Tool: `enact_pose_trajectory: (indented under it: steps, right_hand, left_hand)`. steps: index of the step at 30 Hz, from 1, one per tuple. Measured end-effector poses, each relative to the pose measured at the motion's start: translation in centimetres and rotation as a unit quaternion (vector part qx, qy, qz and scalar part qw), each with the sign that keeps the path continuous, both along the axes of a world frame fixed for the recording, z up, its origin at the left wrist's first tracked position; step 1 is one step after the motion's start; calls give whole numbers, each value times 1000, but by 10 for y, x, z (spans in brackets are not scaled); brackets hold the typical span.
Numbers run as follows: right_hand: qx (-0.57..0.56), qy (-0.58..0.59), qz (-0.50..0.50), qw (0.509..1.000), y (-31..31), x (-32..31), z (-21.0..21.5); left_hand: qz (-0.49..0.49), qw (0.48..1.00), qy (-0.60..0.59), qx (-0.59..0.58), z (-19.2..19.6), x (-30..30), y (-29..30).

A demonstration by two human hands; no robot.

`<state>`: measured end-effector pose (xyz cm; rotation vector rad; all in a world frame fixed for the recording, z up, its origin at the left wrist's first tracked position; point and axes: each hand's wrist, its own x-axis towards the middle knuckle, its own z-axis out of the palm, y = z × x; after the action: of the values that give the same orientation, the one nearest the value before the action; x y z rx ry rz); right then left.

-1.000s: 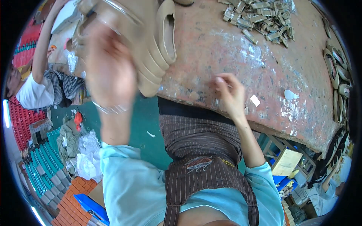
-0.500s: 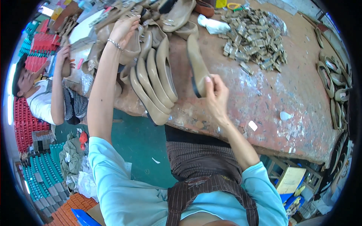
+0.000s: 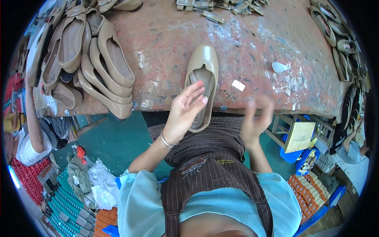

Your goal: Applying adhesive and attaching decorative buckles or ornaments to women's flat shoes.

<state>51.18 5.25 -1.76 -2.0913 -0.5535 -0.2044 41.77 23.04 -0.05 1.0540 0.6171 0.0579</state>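
Observation:
A single beige slip-on shoe lies upright on the worktable, its glossy toe pointing away from me and its heel at the front edge. My left hand is over the left side of its opening, thumb and fingers apart, gripping nothing; whether it touches the shoe I cannot tell. To the right of the shoe, my right hand is raised near the table edge. It is blurred, but thumb and fingers look spread with nothing between them. Nested beige shoes form a stack at the table's left.
The worn reddish table holds a pile of beige bow trims at the far side. A small white bottle and a white tag lie right of the shoe. More shoes line the right edge. A co-worker is at left.
The shoe in my right hand has been put down in front of me and let go. My left hand has come back from the shoe pile to it. The view has shifted nearer the table edge.

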Motion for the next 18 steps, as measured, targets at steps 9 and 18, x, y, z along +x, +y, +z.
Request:
enact_pose_trajectory:
  steps: [9, 18]
  right_hand:
    - [42, 49, -160, 985, -29, 122, -67]
    - [134, 251, 1, 959, -14, 75, -25]
  left_hand:
    - [300, 837, -128, -438, -64, 76, -4]
    - [283, 818, -179, -468, -53, 0, -42]
